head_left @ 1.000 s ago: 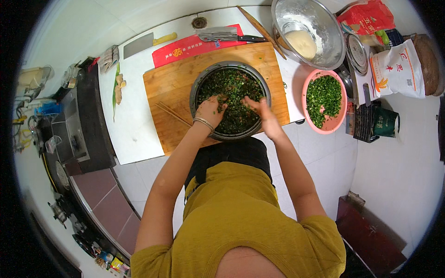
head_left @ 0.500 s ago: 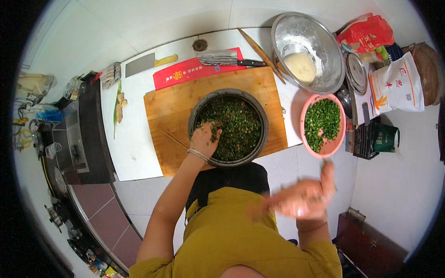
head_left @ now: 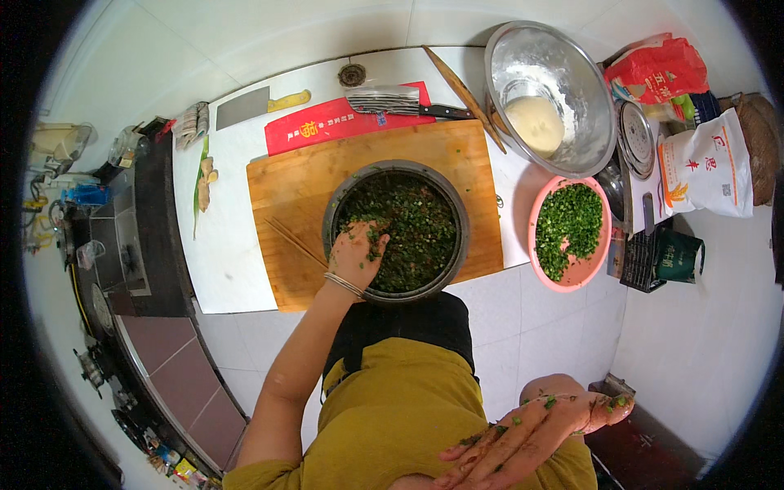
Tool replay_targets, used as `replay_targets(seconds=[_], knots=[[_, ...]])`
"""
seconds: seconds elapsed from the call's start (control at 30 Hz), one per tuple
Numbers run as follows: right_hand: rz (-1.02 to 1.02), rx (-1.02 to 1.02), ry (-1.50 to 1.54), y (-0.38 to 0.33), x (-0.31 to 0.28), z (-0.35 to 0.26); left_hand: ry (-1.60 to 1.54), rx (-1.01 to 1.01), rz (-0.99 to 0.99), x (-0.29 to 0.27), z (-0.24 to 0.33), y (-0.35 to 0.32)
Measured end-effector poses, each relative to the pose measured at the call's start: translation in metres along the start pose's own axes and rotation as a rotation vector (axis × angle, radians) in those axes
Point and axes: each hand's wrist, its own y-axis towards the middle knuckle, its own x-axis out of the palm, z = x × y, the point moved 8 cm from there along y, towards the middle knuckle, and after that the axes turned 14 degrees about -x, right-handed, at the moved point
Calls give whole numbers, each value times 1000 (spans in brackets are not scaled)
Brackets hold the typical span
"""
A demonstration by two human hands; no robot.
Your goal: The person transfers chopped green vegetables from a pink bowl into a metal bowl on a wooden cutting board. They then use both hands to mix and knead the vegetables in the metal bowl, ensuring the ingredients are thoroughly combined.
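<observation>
A dark round bowl (head_left: 462, 214) of chopped green filling (head_left: 416, 224) stands on a wooden cutting board (head_left: 286, 188). My left hand (head_left: 355, 253) reaches over the bowl's near-left rim with its fingers down in the filling. Green bits cling to it, and its fingertips are hidden, so their closure cannot be made out. My right hand (head_left: 531, 433) is raised close to my chest at the lower right. Its fingers are stretched out, smeared wet and dotted with green bits, holding nothing. To the bowl's right is a pink basin (head_left: 581, 276) of chopped greens (head_left: 569, 224).
Behind the board lie a cleaver (head_left: 245, 108), a knife (head_left: 392, 102) on a red box (head_left: 302, 131), and a wooden rolling pin (head_left: 457, 88). A steel bowl (head_left: 590, 98) holds dough (head_left: 535, 125). Ginger (head_left: 206, 178) and chopsticks (head_left: 296, 242) are at left; a white bag (head_left: 706, 167) stands right.
My right hand has moved down, right and back toward my chest, its fingers now stretched out. The left hand stays in the bowl, hardly moved.
</observation>
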Motion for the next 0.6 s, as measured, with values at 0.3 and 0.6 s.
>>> replay_targets(seconds=[0.3,0.6], knots=[[93,20,-52,-10,-19,-5,5,8,22,-17,22,-9],[459,15,-331,-8,-110,7,-12,17,42,5,8,-6]])
